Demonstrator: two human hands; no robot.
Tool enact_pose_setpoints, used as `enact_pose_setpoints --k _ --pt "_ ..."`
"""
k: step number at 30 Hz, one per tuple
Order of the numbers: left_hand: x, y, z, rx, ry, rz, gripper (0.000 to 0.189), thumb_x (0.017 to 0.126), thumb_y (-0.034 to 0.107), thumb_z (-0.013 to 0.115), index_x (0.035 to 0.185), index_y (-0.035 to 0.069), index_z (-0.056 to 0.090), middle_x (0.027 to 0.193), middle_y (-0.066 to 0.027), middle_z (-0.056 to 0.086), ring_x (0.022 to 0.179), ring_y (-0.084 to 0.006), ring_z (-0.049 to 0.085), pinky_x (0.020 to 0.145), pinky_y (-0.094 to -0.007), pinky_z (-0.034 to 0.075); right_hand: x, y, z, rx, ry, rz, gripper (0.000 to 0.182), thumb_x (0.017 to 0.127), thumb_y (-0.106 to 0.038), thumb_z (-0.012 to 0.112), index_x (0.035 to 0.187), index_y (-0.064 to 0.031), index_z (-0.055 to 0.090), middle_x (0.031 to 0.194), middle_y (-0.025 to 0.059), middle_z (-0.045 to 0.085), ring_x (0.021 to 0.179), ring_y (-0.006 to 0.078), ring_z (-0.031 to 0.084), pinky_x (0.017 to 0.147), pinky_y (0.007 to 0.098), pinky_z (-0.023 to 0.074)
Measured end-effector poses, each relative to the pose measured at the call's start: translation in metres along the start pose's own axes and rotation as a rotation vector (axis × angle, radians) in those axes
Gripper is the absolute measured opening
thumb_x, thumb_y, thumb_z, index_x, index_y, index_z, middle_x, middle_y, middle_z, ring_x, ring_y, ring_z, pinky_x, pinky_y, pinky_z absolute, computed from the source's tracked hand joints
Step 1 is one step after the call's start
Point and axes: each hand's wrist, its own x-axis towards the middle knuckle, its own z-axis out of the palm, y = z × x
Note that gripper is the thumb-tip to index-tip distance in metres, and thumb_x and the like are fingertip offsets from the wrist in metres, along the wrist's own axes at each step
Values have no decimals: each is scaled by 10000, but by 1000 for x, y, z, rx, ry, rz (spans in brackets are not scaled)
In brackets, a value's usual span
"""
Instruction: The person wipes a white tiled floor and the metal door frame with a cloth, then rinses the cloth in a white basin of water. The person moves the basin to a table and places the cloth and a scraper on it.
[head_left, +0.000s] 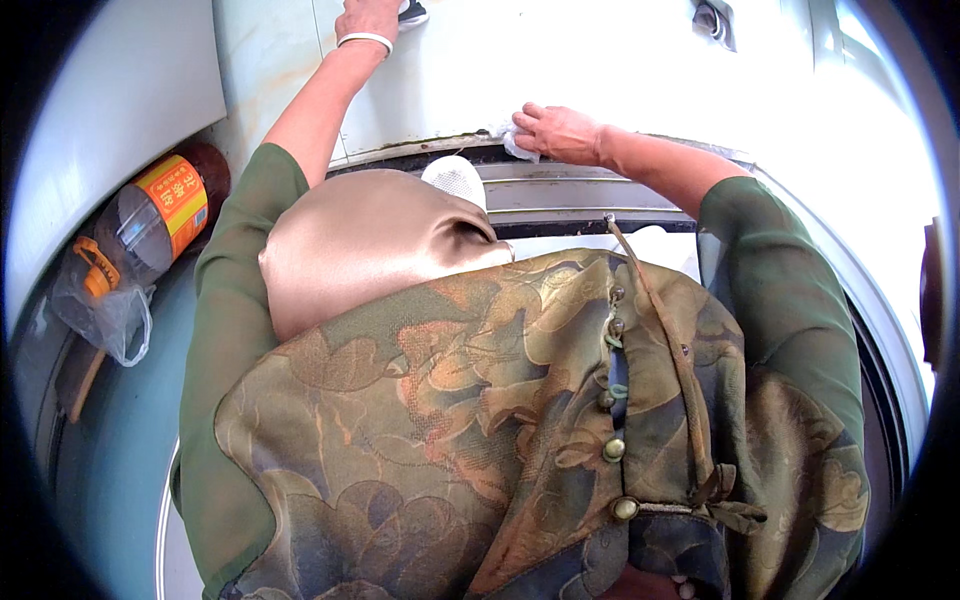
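My right hand (559, 135) grips a crumpled whitish wad (523, 148), which may be tissue or thin plastic. It presses at the worn edge of the pale floor, just above a metal sliding-door track (577, 196). At the top edge of the picture is my left hand (369, 20), with a white band at the wrist. Its fingers are partly cut off by the frame, beside a dark shoe with a pale sole (413, 16); whether it touches the shoe is unclear. One of my white mesh shoes (455, 180) shows beyond my satin-covered knee, at the track.
On the left, a large plastic bottle with an orange label (178, 206) lies on its side by a white panel (120, 75). A clear plastic bag (112, 319) lies around its orange cap and handle. A metal fitting (712, 26) is set in the pale surface at upper right.
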Motion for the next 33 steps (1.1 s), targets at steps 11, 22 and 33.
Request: enact_pose_setpoints --k 11,22,33 --pt "-5 7 -10 -26 -26 -7 313 816 152 455 1121 157 525 1178 -88 445 953 -306 501 728 -397 487 -4 -8 4 72 -31 203 103 771 -90 488 827 -27 548 819 150 514 803 276 544 668 338 512" --pt "1 -5 11 40 -27 -5 327 823 156 431 1109 299 496 1201 -69 444 996 -349 498 781 -408 464 -123 17 -43 1232 103 1075 297 778 -129 594 1046 -12 545 913 79 588 860 186 547 804 317 425" --pt "-4 -2 3 -7 -12 -1 322 811 130 463 1090 288 498 1209 -52 445 999 -353 495 805 -414 452 -152 21 14 1512 297 1417 242 772 -92 579 1001 -18 555 892 62 597 778 156 560 666 303 456"
